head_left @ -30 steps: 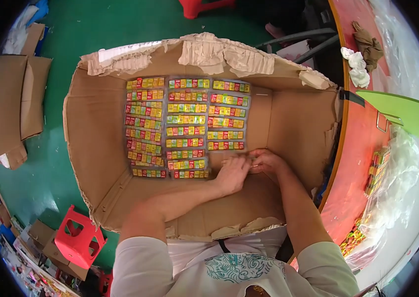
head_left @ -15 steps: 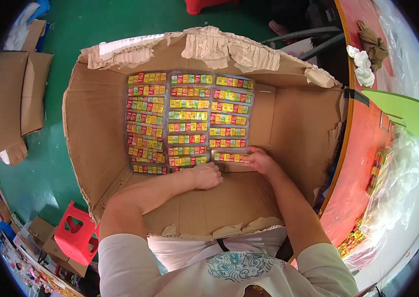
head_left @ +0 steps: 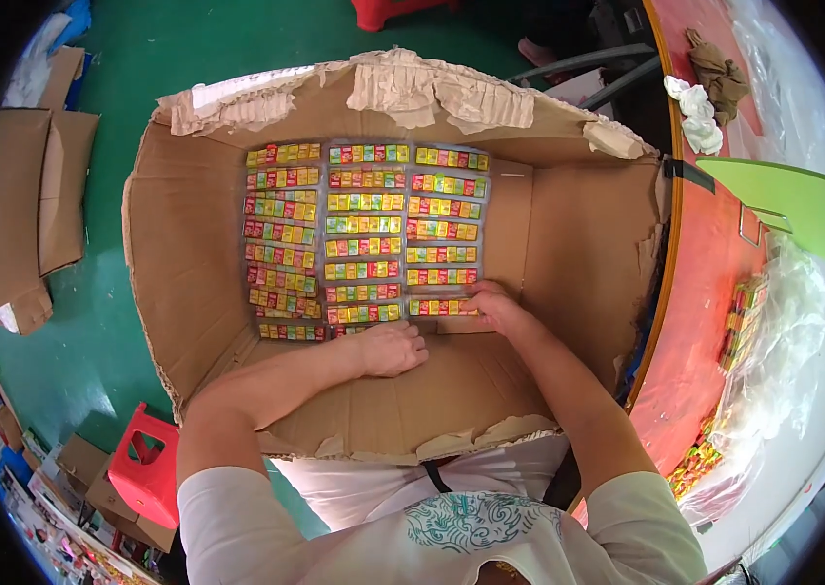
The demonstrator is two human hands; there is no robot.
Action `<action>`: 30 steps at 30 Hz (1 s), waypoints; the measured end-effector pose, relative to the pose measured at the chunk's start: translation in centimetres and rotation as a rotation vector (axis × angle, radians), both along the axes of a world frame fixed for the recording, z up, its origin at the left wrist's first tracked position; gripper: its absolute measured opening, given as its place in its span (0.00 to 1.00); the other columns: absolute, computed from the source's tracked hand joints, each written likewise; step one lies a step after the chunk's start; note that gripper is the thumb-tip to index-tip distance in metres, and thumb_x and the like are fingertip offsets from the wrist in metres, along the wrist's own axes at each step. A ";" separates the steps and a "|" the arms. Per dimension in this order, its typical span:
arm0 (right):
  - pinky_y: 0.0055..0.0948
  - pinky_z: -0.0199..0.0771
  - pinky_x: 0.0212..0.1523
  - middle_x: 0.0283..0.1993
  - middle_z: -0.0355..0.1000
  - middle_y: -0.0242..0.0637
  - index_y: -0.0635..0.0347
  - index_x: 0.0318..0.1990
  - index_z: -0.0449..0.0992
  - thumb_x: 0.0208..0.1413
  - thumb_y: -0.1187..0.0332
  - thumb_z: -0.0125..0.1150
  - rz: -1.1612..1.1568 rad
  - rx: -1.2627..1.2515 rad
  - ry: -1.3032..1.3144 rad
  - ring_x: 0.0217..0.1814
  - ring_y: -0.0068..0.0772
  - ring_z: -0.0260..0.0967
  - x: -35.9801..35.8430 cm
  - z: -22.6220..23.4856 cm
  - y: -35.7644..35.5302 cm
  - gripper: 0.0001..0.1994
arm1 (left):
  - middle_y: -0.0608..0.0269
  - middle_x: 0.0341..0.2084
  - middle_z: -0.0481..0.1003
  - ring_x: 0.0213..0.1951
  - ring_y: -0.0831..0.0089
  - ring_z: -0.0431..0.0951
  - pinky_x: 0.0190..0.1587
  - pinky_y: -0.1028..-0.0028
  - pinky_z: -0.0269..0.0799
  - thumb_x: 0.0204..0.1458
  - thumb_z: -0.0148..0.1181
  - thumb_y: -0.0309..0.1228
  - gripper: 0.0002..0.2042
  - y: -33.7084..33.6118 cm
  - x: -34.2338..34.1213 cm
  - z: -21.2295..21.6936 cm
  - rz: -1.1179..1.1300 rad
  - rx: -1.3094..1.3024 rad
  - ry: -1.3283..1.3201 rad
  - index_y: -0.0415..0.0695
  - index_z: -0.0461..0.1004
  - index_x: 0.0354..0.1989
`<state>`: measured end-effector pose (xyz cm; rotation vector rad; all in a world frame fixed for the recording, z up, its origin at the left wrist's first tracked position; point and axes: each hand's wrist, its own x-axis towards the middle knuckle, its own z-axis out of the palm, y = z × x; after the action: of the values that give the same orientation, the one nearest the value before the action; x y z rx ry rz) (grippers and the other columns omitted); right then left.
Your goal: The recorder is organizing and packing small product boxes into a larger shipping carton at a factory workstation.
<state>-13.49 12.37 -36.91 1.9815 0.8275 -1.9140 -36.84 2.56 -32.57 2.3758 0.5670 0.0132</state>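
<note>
A deep cardboard box (head_left: 578,219) stands in front of me, holding rows of clear-wrapped packs of small red, yellow and green cartons (head_left: 364,224). At the near end of the right column lies one such pack of small cartons (head_left: 439,307). My right hand (head_left: 496,305) pinches its right end between thumb and fingers. Close to its left end, my left hand (head_left: 393,349) is curled over the near packs of the middle column. The undersides of its fingers are hidden, so I cannot tell what they hold.
An orange-red table (head_left: 700,322) on the right carries clear plastic film (head_left: 783,331), more small cartons (head_left: 744,317) and crumpled white tissue (head_left: 695,112). Red plastic stool (head_left: 146,463) and brown cardboard (head_left: 13,195) are at left. The box rim is torn and ragged.
The view has shifted slightly, with box and hands appearing a little further left. Both hands keep nearly the same place at the pack; the left sits slightly lower and further from its end.
</note>
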 end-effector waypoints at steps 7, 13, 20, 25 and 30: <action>0.37 0.67 0.38 0.46 0.70 0.32 0.53 0.49 0.69 0.44 0.72 0.68 -0.219 0.097 -0.025 0.48 0.31 0.68 -0.5 -0.3 -1.3 0.22 | 0.57 0.37 0.73 0.44 0.58 0.73 0.51 0.62 0.67 0.47 0.51 0.29 0.09 -0.6 -3.1 5.3 0.087 -0.111 -0.005 0.42 0.71 0.37; 0.46 0.69 0.47 0.46 0.69 0.39 0.56 0.49 0.67 0.48 0.64 0.63 0.024 0.058 -0.101 0.48 0.42 0.67 -1.8 -1.0 -1.5 0.20 | 0.54 0.39 0.71 0.45 0.56 0.71 0.48 0.61 0.68 0.50 0.53 0.28 0.11 -1.5 -7.3 15.3 0.413 -0.241 0.096 0.42 0.70 0.42; 0.49 0.74 0.43 0.41 0.67 0.45 0.64 0.47 0.67 0.50 0.66 0.56 -0.243 0.056 -0.063 0.43 0.47 0.68 0.0 -3.4 -2.4 0.17 | 0.52 0.50 0.69 0.54 0.56 0.68 0.54 0.66 0.65 0.56 0.51 0.29 0.18 -8.7 -12.1 28.0 0.599 -0.864 -0.554 0.38 0.66 0.54; 0.52 0.73 0.45 0.43 0.67 0.49 0.70 0.46 0.66 0.50 0.69 0.52 -0.114 -0.036 -0.178 0.42 0.49 0.68 3.1 -2.6 -1.6 0.17 | 0.56 0.48 0.71 0.54 0.65 0.69 0.55 0.71 0.63 0.60 0.49 0.29 0.13 -15.9 -11.1 24.8 0.799 -1.485 -0.656 0.37 0.69 0.51; 0.41 0.70 0.35 0.42 0.70 0.41 0.61 0.44 0.72 0.48 0.67 0.55 0.099 -0.190 -0.130 0.42 0.38 0.69 1.2 -1.6 -3.6 0.14 | 0.53 0.43 0.76 0.49 0.67 0.73 0.53 0.70 0.65 0.60 0.48 0.33 0.13 -23.3 -9.2 17.9 1.143 -1.822 -0.539 0.36 0.72 0.46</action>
<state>-12.32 8.78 -38.55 1.8920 0.6701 -1.7200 -46.05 -20.72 -14.69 0.1127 0.9375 0.4161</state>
